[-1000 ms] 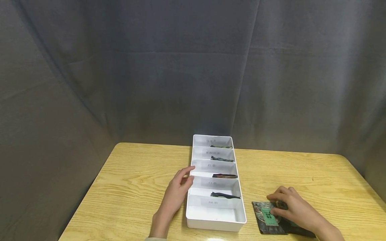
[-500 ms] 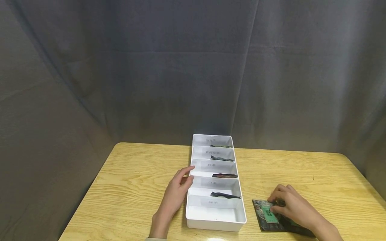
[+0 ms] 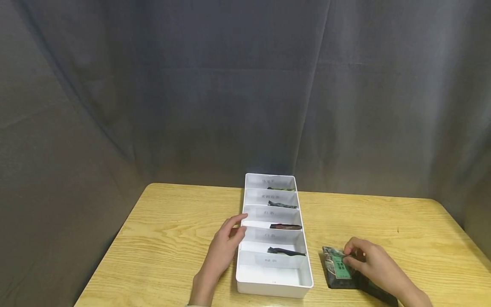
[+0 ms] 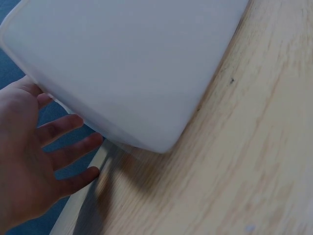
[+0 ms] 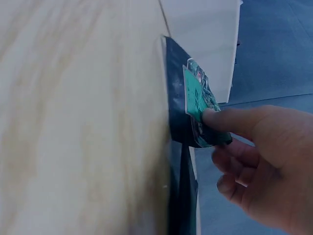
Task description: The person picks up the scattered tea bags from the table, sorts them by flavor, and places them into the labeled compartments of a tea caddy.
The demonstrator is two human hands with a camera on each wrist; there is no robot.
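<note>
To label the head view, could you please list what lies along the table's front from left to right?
Left hand → white divided tray → dark tea packet with green label → right hand pinching that packet.

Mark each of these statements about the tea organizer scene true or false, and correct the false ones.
1. The left hand rests against the left wall of the white divided tray. True.
2. The right hand pinches a dark packet with a green label. True.
3. That packet lies inside the tray. False: it is on the wooden table, right of the tray.
4. The nearest compartment of the tray holds a packet. False: it looks empty; the four behind it each show a dark packet.
5. The tray lies upside down. False: it stands open side up.
</note>
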